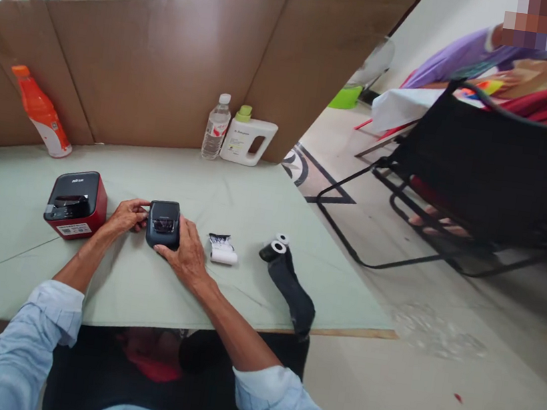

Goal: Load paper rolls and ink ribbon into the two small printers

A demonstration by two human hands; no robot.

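A small black receipt printer (162, 236) lies on the table between my hands. My right hand (187, 251) wraps around its right side, with the thumb along the front edge. From the other side, my left hand (129, 216) has its fingers closed against the printer's left edge; its fingertips are partly hidden. To the right of my right hand lies a small white paper roll (223, 256) with a dark printed end. A larger red and black printer (76, 204) stands just left of my left hand.
Farther right are white-cored rolls (278, 246) and a dark strip (292, 291) reaching the table's front edge. An orange bottle (42, 113), a clear water bottle (217, 128) and a white jug (248, 141) stand along the cardboard screen (160, 69). A black folding chair (480, 165) and another person are at right.
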